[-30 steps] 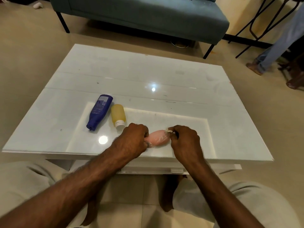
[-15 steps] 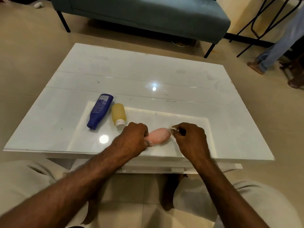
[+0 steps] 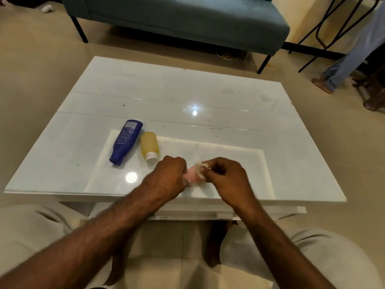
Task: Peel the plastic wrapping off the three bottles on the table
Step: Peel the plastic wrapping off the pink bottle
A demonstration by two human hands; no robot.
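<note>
**Both hands on the pink bottle at the near edge**

Fingers (image 3: 205, 164) of the right hand (image 3: 228, 180) pinch a crumpled bit of clear plastic wrapping (image 3: 200, 166) at the end of the pink bottle (image 3: 193, 174); the left hand (image 3: 167, 177) is curled around the bottle's other end. A white glass-topped table (image 3: 229, 97) carries everything. Near its front edge, close to the middle, the pink bottle lies between the two hands. Left of them, the blue bottle (image 3: 126, 141) and the smaller yellow bottle (image 3: 149, 147) lie side by side, almost touching, caps toward the person.
</note>
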